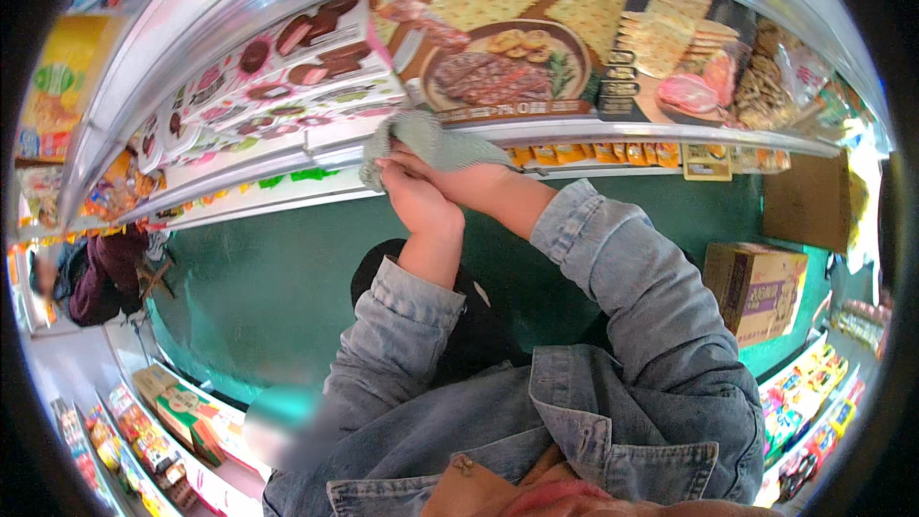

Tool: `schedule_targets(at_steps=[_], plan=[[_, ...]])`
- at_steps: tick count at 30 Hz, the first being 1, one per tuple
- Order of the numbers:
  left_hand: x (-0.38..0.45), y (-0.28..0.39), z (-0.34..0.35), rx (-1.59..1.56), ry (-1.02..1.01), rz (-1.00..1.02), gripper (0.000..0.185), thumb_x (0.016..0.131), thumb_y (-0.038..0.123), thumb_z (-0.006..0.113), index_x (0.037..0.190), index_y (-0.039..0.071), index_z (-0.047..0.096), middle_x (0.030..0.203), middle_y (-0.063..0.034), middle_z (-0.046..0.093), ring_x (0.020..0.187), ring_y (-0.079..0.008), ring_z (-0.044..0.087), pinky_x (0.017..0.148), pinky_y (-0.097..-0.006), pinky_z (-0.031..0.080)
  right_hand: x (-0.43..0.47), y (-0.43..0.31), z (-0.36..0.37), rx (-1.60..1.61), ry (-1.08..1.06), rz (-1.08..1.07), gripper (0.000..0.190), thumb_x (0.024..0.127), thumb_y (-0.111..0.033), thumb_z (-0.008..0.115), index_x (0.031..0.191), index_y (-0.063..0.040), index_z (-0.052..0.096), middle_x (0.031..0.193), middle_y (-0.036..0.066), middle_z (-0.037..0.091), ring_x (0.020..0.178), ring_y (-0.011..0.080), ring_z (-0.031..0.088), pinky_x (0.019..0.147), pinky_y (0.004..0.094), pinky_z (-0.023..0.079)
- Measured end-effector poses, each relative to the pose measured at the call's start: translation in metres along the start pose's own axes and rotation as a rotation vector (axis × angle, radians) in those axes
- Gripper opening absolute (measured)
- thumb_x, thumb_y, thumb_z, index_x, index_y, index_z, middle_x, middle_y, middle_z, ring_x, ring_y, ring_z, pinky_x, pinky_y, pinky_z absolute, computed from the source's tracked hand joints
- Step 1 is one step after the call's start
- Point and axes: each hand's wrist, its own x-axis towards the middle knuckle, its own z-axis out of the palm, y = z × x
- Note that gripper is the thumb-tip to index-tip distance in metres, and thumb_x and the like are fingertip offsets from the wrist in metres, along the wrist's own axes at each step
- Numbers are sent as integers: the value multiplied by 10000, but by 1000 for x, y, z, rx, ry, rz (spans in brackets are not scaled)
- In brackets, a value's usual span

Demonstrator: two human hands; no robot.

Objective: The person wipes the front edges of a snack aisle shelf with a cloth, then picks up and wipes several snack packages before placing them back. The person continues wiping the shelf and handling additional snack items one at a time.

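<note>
A grey-green cloth point(449, 143) is bunched at the front edge of a shelf point(617, 131). My right hand point(463, 176) reaches in from the right and grips it, with part of the cloth draped along the back of that hand. Just below, my left hand point(425, 205) overlaps the right one, its fingers curled at the cloth's lower left part. The cloth and the overlap hide most of my fingertips. Behind the cloth, white and pink snack boxes point(280, 79) stand beside a large box picturing crackers and meat point(510, 50).
Small orange packets point(603, 153) line a lower shelf. On the green floor point(266, 287), cardboard boxes point(754, 291) stand to the right. Another person point(111, 276) is at the far left. Stocked racks point(143, 438) run behind me on the lower left, with more goods point(811, 402) lower right.
</note>
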Motion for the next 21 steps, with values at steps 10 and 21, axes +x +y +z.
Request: schedule_targets(at_steps=[10, 21], plan=[[-89, -33, 25, 1132, -1054, 422, 353, 916, 143, 583, 1242, 11, 606, 1148, -223, 655, 1102, -382, 612, 932, -411, 477, -204, -3, -84, -968, 373, 270, 659, 810, -18, 567, 1438, -197, 480, 1483, 69, 478, 1230, 354, 550, 1013, 439, 480], [-47, 14, 45, 1021, -427, 1077, 693, 816, 23, 651, 1427, -58, 334, 1375, -257, 371, 1289, -404, 357, 1086, -474, 303, -259, -55, -85, 138, 1686, 93, 524, 871, 79, 309, 1382, 27, 416, 1365, 182, 522, 1251, 287, 504, 1102, 429, 381]])
